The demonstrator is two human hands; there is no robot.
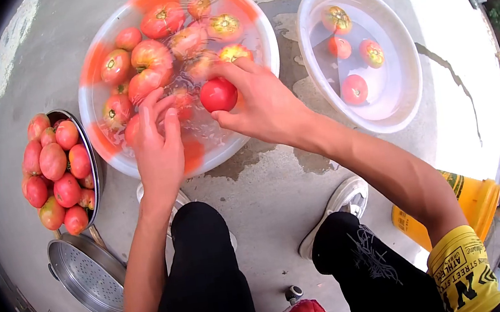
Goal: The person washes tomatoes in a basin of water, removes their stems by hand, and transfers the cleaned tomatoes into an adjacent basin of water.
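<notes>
A red tomato is gripped in my right hand, just over the water of a large white and orange basin. My left hand is over the basin's near side, its fingers apart and holding nothing, close to the floating tomatoes. Several tomatoes lie in the water, some with yellow-green tops. To the right stands a smaller white basin of water with several tomatoes in it.
At the left, a dark-rimmed bowl is heaped with tomatoes. A metal colander sits below it. A yellow bucket lies beside my right arm. Wet patches mark the concrete floor around the basins.
</notes>
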